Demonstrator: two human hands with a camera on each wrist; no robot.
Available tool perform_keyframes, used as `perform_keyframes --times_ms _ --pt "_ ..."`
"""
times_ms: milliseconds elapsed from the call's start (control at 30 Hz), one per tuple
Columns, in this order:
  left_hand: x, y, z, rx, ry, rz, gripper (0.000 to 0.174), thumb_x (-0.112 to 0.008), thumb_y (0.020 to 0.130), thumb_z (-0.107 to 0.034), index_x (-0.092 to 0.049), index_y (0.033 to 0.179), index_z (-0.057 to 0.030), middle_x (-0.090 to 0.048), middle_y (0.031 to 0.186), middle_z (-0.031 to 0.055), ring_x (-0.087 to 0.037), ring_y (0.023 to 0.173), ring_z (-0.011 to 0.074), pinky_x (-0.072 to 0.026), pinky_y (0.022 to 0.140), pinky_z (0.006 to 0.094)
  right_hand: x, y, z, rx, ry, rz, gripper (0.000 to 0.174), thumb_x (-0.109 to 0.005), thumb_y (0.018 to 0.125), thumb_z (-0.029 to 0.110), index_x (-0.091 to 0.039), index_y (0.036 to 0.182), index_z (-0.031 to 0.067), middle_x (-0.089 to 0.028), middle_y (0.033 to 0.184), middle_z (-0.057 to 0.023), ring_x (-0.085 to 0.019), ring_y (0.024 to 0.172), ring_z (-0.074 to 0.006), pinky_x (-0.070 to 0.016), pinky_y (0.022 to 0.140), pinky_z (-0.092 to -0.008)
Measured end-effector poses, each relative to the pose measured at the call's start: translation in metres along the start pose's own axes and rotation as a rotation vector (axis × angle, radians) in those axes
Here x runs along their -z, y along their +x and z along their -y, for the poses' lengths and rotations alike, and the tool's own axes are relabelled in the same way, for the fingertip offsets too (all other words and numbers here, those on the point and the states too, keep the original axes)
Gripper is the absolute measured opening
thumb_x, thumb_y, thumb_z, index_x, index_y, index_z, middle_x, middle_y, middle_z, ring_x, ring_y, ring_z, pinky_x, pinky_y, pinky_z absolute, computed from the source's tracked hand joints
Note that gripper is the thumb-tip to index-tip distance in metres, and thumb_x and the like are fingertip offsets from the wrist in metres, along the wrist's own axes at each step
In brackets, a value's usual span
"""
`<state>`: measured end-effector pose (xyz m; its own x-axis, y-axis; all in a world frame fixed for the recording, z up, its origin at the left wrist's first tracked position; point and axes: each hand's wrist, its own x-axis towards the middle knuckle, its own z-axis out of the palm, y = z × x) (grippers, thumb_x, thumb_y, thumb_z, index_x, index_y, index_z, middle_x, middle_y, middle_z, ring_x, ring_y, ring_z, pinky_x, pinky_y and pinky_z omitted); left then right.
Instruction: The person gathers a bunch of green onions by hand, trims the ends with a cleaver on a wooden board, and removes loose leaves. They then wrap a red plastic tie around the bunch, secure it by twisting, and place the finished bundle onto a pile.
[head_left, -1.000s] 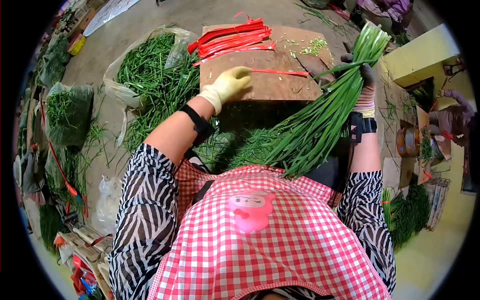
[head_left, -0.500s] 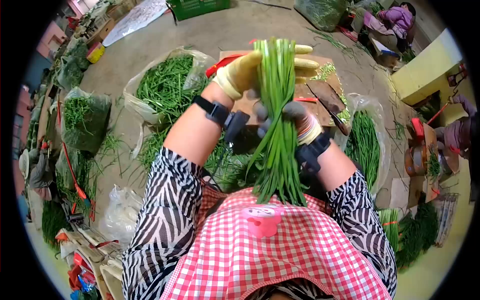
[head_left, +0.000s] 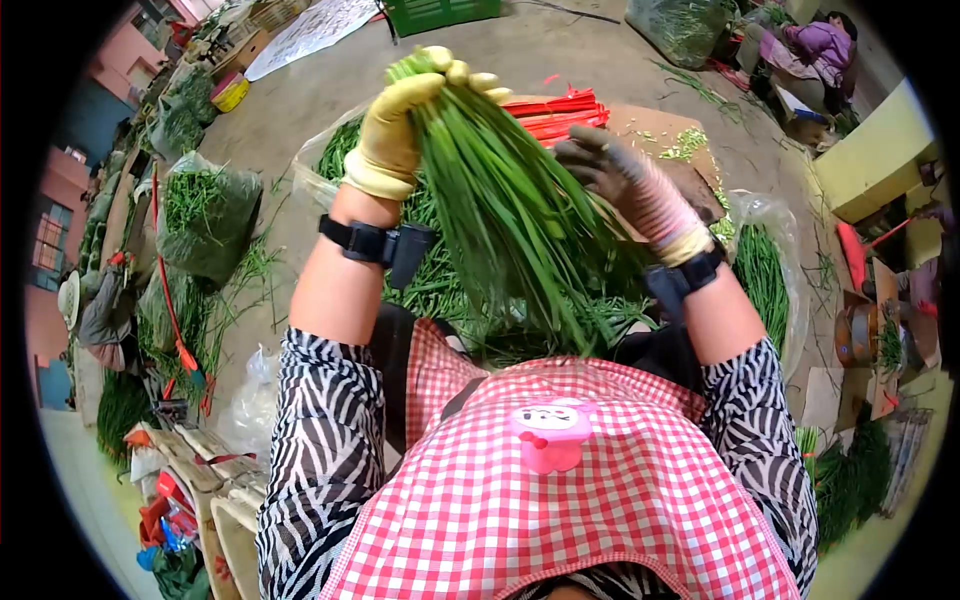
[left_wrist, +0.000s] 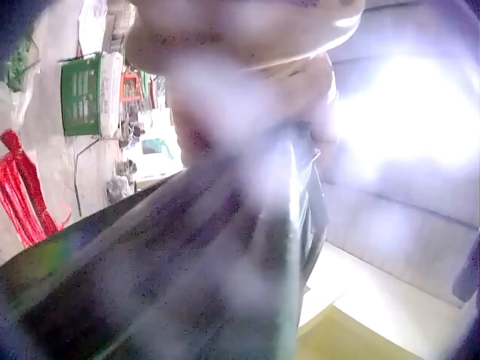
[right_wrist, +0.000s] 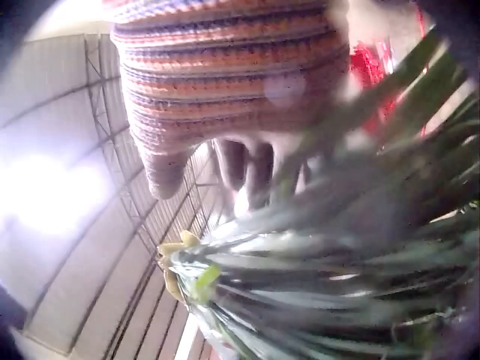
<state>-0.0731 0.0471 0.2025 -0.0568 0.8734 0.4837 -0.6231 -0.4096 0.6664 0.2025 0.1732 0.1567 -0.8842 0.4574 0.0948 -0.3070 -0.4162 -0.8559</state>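
Observation:
In the head view my left hand [head_left: 392,130], in a pale yellow glove, grips a bunch of garlic chives [head_left: 510,215] near its stem ends. The stems point up and left; long green leaves fan down and right towards the checked apron. My right hand [head_left: 640,190], in a striped glove with dark fingers, is beside the leaves on their right, fingers loosely extended and nothing gripped. From the right wrist view, its striped glove [right_wrist: 232,75] hangs above the leaves [right_wrist: 322,285]. Blurred, dark leaves [left_wrist: 187,277] spread below the gripping hand in the left wrist view.
Behind the bunch stands a wooden board [head_left: 640,125] with red ties [head_left: 560,112] and chopped bits [head_left: 686,142]. Loose greens in clear plastic [head_left: 335,155] lie left, more in a bag [head_left: 762,275] right. A green crate [head_left: 440,12] stands beyond; another person [head_left: 815,50] sits far right.
The bunch passed from my right hand, off to the right, to the middle between both hands, then left into my left hand's grip. My right hand has let go and drawn right.

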Motion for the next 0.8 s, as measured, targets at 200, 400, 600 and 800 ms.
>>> perform_keyframes --times_ms 200,400,600,800 --pt "0.037 -0.036 -0.036 -0.048 0.002 -0.086 0.021 -0.061 0.096 -0.01 -0.064 0.116 -0.0094 -0.068 0.108 0.0041 -0.066 0.115 0.0279 -0.0411 0.118 0.0562 -0.012 -0.016 0.023 0.03 -0.486 -0.124 0.038 -0.067 0.101 0.024 -0.067 0.131 0.0005 -0.074 0.119 -0.0136 -0.07 0.112 -0.0226 -0.0529 0.104 -0.0357" --pt "0.033 -0.052 -0.029 -0.04 -0.024 -0.088 0.022 -0.061 0.096 -0.011 -0.064 0.117 -0.0092 -0.07 0.113 0.0058 -0.064 0.124 0.0292 -0.0418 0.117 0.0562 -0.066 0.013 0.001 0.189 -1.037 -0.075 0.042 -0.077 0.09 0.031 -0.071 0.121 0.0029 -0.075 0.108 -0.0136 -0.072 0.101 -0.0232 -0.055 0.093 -0.035" --pt "0.012 -0.059 -0.016 0.01 0.027 -0.168 0.023 -0.067 0.092 -0.015 -0.064 0.114 -0.0104 -0.062 0.142 0.0138 -0.054 0.138 0.0351 -0.0444 0.115 0.0561 -0.102 0.038 -0.014 0.17 -1.213 -0.034 0.034 -0.075 0.091 0.023 -0.071 0.12 0.0044 -0.076 0.106 -0.0129 -0.072 0.097 -0.0206 -0.0566 0.088 -0.0349" --pt "0.002 -0.068 -0.016 0.123 0.055 -0.148 0.023 -0.071 0.087 -0.015 -0.062 0.108 -0.0089 -0.047 0.154 0.0253 -0.06 0.129 0.0387 -0.0518 0.107 0.0529 -0.104 0.044 0.007 -0.079 -0.521 0.007 0.025 -0.07 0.099 0.023 -0.07 0.112 0.0011 -0.073 0.092 -0.0041 -0.069 0.078 -0.0112 -0.0568 0.077 -0.0254"
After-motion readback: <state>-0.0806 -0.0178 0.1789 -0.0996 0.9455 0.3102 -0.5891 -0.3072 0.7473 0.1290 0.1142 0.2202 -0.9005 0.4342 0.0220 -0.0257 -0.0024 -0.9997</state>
